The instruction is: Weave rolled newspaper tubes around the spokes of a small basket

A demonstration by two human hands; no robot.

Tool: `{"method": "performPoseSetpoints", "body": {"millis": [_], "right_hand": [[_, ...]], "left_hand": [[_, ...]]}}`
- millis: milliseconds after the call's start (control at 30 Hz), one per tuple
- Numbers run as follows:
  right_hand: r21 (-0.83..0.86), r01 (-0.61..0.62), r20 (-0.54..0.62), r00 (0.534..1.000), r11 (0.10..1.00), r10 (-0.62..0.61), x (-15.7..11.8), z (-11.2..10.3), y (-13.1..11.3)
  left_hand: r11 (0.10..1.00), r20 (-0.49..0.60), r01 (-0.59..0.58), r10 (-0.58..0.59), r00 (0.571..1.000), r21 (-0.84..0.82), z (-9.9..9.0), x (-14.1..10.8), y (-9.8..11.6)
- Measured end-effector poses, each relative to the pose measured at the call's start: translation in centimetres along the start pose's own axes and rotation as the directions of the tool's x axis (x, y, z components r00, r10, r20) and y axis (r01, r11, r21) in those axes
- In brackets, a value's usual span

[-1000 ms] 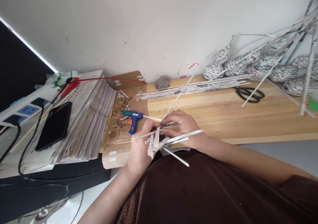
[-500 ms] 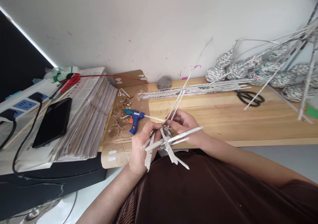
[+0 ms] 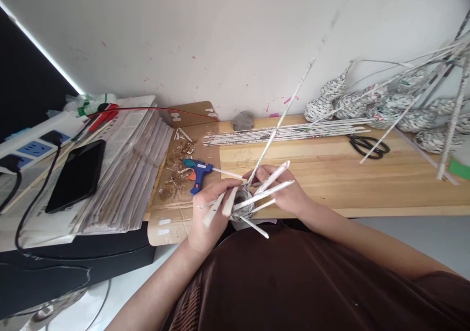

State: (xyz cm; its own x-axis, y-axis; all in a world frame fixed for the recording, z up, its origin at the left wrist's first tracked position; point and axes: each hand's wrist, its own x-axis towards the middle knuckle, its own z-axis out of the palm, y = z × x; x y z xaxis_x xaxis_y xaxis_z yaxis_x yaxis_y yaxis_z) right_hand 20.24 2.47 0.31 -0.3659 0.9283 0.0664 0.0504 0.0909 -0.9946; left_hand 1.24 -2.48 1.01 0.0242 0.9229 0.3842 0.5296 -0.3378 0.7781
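Close to my body, my left hand (image 3: 210, 212) is wrapped round the side of a small woven newspaper piece (image 3: 243, 200), round with a hollow middle. Short paper strips (image 3: 267, 193) stick out of its rim in several directions. My right hand (image 3: 277, 181) is closed at the far rim, its fingertips at the base of a long rolled-paper strand (image 3: 281, 120) that slants up to the right across the wall. Part of the woven piece is hidden behind my left hand and the strips.
Left of my hands, a blue glue gun (image 3: 200, 174) lies on a cardboard sheet (image 3: 176, 174). Beyond are newspaper stacks (image 3: 135, 174), a phone (image 3: 76, 175) and a power strip (image 3: 36, 147). Paper rods (image 3: 286, 132), black scissors (image 3: 369, 146) and woven paper pieces (image 3: 348, 105) lie along the wall.
The long strand now rises straighter and reaches higher. The short strips have shifted, with some now pointing up to the right, and the woven opening shows more. My right hand has turned slightly.
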Motion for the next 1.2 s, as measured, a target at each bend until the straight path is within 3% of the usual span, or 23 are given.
{"method": "performPoseSetpoints", "body": {"millis": [67, 167, 300, 433, 633, 767, 933, 1033, 1200], "right_hand": [[0.132, -0.067, -0.004, 0.998, 0.989, 0.068, 0.1, 0.1, -0.2], [0.192, -0.039, -0.046, 0.998, 0.981, 0.049, 0.1, 0.1, -0.8], [0.083, 0.047, -0.096, 0.995, 0.995, -0.039, 0.0, 0.0, -1.3], [-0.1, 0.161, -0.042, 0.985, 0.982, -0.166, -0.8, 0.1, -0.8], [-0.328, 0.386, -0.124, 0.887, 0.862, -0.445, -2.1, 0.1, -0.1], [-0.419, 0.483, -0.053, 0.832, 0.769, -0.552, -2.4, -0.3, 0.2], [-0.399, 0.421, -0.008, 0.886, 0.814, -0.463, -3.1, -0.5, 0.8], [-0.405, 0.345, -0.043, 0.918, 0.846, -0.395, -3.4, -0.4, 1.1], [-0.393, 0.31, -0.06, 0.931, 0.866, -0.36, -3.4, 0.0, 1.6]], "left_hand": [[0.999, -0.016, -0.044, 0.043, 0.999, -0.032, 0.0, 0.0, 0.1], [0.997, -0.029, -0.079, 0.078, 0.997, -0.027, -0.1, 0.0, -0.1], [0.996, -0.018, -0.085, 0.085, 0.996, -0.005, -0.1, -0.1, -0.3], [0.998, -0.028, -0.06, 0.059, 0.998, -0.007, -0.1, 0.0, 0.1], [0.998, -0.036, -0.057, 0.056, 0.998, -0.025, -0.2, 0.4, 0.7], [1.0, -0.001, 0.007, -0.007, 1.0, -0.008, -0.1, 0.3, 0.2], [0.996, -0.044, 0.093, -0.093, 0.995, -0.011, 0.2, 0.1, -0.2], [0.998, -0.05, 0.06, -0.058, 0.997, 0.034, 0.2, 0.3, 0.2], [0.996, -0.004, 0.019, -0.019, 1.0, 0.09, 0.1, 0.7, 0.5]]}}
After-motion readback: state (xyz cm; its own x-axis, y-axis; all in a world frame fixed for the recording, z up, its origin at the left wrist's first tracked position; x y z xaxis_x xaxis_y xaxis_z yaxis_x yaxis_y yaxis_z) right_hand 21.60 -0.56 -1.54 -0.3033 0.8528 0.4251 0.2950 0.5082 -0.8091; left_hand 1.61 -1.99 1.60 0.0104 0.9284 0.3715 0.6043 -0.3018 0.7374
